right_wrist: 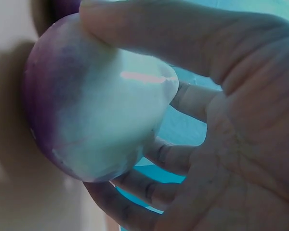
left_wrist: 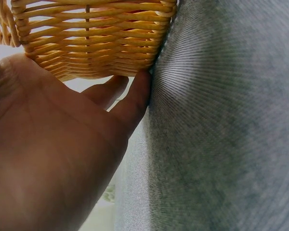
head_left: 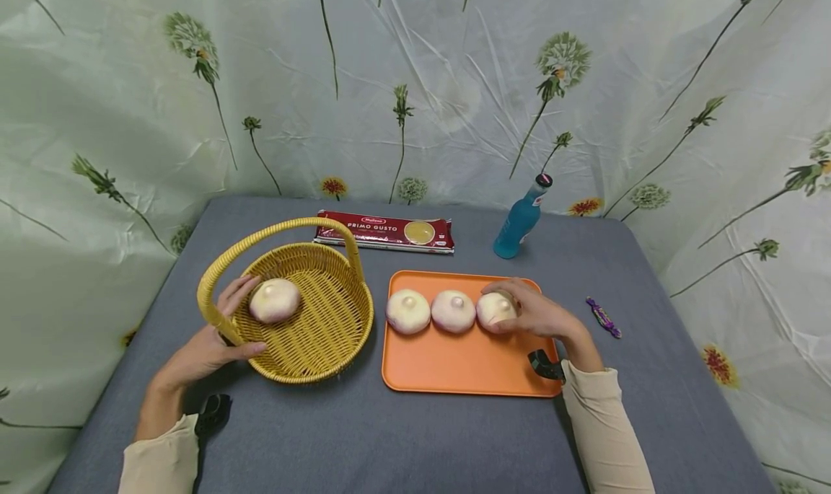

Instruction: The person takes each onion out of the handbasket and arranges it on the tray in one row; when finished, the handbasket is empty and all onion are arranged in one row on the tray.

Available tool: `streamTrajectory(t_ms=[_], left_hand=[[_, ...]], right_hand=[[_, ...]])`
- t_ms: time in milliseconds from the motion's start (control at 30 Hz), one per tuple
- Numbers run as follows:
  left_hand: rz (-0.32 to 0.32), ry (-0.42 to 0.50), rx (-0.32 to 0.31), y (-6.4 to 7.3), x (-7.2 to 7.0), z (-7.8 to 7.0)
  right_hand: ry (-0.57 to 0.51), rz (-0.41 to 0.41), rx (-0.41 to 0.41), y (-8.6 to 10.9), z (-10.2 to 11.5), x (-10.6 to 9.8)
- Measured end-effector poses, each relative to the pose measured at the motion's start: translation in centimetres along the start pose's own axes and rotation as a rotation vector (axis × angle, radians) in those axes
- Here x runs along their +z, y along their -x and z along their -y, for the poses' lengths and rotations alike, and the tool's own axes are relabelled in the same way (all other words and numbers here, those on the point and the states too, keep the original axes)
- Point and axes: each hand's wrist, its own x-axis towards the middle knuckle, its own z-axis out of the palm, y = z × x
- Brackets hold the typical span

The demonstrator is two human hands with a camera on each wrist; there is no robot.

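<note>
A yellow wicker basket (head_left: 331, 314) with an arched handle stands on the left, one white-and-purple turnip (head_left: 275, 301) inside it. My left hand (head_left: 206, 346) grips the basket's left side, thumb and fingers spread along it; in the left wrist view fingertips (left_wrist: 137, 94) reach the low part of the woven wall. On the right, an orange tray (head_left: 454, 371) carries a row of turnips. My right hand (head_left: 535, 312) holds the rightmost turnip (head_left: 495, 309), thumb on its near side and fingers around the far side. Two more, a left turnip (head_left: 407, 311) and a middle turnip (head_left: 453, 311), sit beside it.
Behind the basket lies a red pasta packet (head_left: 389, 231). A blue bottle (head_left: 519, 223) stands behind the tray, and a purple wrapped candy (head_left: 604, 317) lies to its right. The grey tabletop (head_left: 389, 443) ends at a flowered curtain (head_left: 454, 83).
</note>
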Motion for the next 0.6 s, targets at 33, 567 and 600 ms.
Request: streamTrajectory(t_ms=[33, 567, 600], left_hand=[[0.000, 0.000, 0.002, 0.00, -0.02, 0.00], [0.002, 0.006, -0.006, 0.01, 0.00, 0.12], [0.001, 0.006, -0.006, -0.01, 0.00, 0.12]], right_hand=[[0.002, -0.001, 0.001, 0.00, 0.02, -0.01], [0.009, 0.001, 0.024, 0.10, -0.22, 0.00], [0.007, 0.001, 0.026, 0.12, -0.22, 0.00]])
